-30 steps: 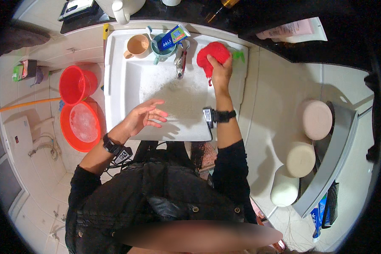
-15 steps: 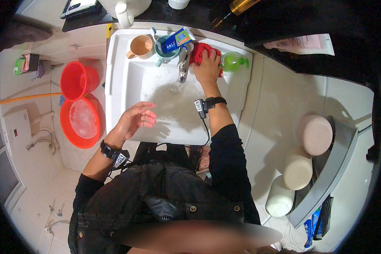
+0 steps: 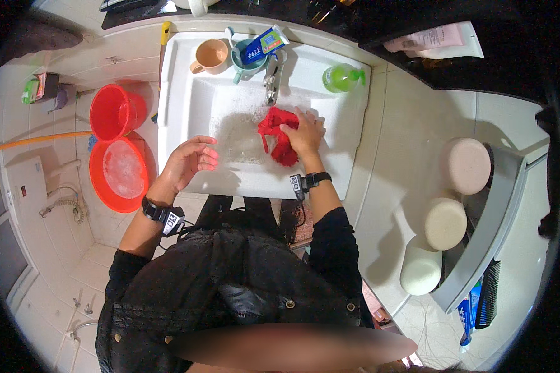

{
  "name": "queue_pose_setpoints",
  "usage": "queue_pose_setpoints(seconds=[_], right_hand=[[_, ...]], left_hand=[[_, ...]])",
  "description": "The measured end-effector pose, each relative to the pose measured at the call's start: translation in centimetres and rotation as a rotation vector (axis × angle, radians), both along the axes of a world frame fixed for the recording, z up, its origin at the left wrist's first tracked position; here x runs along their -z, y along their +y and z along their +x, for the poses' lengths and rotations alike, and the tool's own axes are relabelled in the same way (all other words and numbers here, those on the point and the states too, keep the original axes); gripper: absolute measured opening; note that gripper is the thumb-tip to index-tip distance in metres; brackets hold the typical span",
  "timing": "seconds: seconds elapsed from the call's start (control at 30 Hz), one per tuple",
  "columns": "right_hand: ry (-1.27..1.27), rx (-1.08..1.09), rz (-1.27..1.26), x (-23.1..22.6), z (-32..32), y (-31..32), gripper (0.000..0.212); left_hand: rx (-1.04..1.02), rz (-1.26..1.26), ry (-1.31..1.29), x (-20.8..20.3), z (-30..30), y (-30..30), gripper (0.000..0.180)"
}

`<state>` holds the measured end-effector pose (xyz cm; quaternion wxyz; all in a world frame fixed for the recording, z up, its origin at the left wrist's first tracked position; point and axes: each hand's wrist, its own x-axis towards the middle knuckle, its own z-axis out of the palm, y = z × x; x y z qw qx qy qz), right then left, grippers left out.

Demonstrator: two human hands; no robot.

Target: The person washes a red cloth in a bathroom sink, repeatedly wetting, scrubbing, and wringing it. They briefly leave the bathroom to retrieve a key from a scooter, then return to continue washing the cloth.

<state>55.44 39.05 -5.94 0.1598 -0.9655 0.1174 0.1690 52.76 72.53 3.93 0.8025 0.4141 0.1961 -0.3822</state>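
Note:
My right hand [image 3: 305, 132] grips a crumpled red cloth [image 3: 282, 152] over the right part of the white sink [image 3: 336, 133]. The cloth hangs in folds below my fingers, with cloudy, sudsy water [image 3: 238, 133] beside it. Over the sink's front left part my left hand [image 3: 195, 163] is empty, its fingers apart and slightly curled. Just beyond the cloth is the chrome faucet [image 3: 271, 87]. A green bottle [image 3: 341, 78] lies on the sink's right rim area.
An orange mug [image 3: 211, 57] and a teal cup [image 3: 247, 69] holding a toothpaste tube [image 3: 264, 45] stand on the back left ledge. Red bucket [image 3: 113, 115] and red basin [image 3: 121, 177] are on the left. Several bottles, one white [image 3: 420, 267], stand at the right.
My right hand has brought the red cloth from beside the faucet toward me, into the sink bowl. My left hand has shifted slightly left and stays empty.

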Motion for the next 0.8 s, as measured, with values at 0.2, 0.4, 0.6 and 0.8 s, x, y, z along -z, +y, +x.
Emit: queue_pose_setpoints(seconds=[0.2,0.4,0.6,0.8], right_hand=[[0.105,-0.356,0.067,4.0,-4.7,4.7,0.086],[0.010,-0.370,0.065,6.1,-5.3,5.0,0.066],[0.091,-0.187,0.462,6.3,-4.7,2.8,0.028],[-0.180,0.297,0.784,-1.5,-5.8,-3.7,0.033]], left_hand=[[-0.001,0.046,-0.004,0.2,-0.6,0.9,0.033],[-0.046,0.043,-0.006,0.2,-1.6,2.2,0.031],[-0.066,0.055,0.025,0.9,-2.1,3.0,0.029],[-0.053,0.042,-0.007,0.3,-1.5,3.2,0.027]])
